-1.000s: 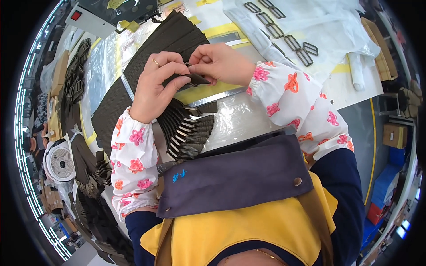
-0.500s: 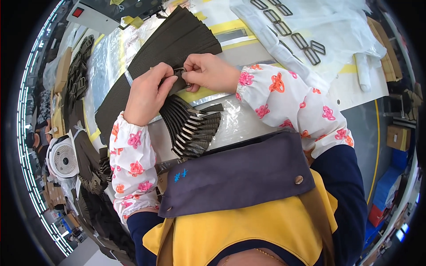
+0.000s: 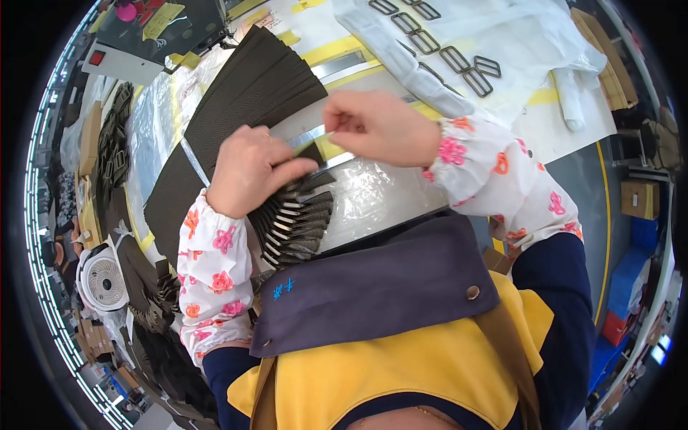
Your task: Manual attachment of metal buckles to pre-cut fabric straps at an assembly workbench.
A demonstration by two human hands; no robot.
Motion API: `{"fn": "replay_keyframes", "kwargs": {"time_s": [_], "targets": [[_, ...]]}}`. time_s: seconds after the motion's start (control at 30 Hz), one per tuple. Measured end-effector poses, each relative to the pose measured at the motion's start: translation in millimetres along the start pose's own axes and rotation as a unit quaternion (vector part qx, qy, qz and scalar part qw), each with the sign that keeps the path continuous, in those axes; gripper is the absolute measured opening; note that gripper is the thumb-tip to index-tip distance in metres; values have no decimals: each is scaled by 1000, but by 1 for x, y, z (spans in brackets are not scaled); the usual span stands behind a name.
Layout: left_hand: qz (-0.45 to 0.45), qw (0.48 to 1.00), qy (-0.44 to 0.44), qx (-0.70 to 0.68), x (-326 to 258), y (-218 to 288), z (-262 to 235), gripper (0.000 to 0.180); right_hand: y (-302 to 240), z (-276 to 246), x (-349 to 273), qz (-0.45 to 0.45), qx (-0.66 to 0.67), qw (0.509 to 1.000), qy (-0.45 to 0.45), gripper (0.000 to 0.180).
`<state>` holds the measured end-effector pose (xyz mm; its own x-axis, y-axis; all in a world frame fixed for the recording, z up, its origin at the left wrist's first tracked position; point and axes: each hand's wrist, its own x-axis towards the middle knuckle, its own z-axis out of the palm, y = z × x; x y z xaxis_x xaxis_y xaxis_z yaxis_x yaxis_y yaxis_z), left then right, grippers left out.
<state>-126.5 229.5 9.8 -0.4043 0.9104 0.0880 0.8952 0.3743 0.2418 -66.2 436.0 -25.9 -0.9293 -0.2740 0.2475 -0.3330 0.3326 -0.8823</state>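
Observation:
My left hand (image 3: 252, 168) is closed over the narrow end of a dark olive strap (image 3: 309, 153), its thumb pressed on top. The straps (image 3: 247, 89) lie fanned out beyond that hand. Their looped ends (image 3: 290, 226) overlap in a row near me, with shiny metal edges between them. To the right, apart from the strap, my right hand (image 3: 383, 129) is raised over the table with fingers curled in. Motion blurs its fingertips, and I cannot see whether anything is in them.
Several dark oval slide buckles (image 3: 419, 36) lie on white plastic sheeting at the far right. A grey machine with a red switch (image 3: 97, 57) stands far left. More dark straps (image 3: 115, 158) and a white fan (image 3: 102, 279) are along the left. Clear plastic (image 3: 373, 190) covers the table nearby.
My right hand has come away from the strap and buckle and moved right. My left hand has shifted slightly down and its fingers now cover the strap. The whole view has shifted somewhat.

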Motion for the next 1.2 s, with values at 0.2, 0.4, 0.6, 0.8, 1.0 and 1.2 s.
{"fn": "replay_keyframes", "kwargs": {"time_s": [0.2,0.4,0.6,0.8,1.0,1.2], "targets": [[-204,932,-142,-265,6,2,-8,23,41,-103,-30,87,-458,870,162,22],[-77,988,133,29,13,-4,25,30,64,-127,-25,197,-427,876,109,25],[-87,977,151,123,18,-4,29,33,78,-128,-21,149,-322,928,115,20],[-83,972,170,141,11,-14,33,33,36,-92,-7,-23,-301,933,198,11],[-41,972,208,99,15,-5,43,11,23,-71,-14,-16,-232,959,160,6],[-61,985,158,-14,18,-12,37,9,4,-37,4,94,13,988,126,17]]}}
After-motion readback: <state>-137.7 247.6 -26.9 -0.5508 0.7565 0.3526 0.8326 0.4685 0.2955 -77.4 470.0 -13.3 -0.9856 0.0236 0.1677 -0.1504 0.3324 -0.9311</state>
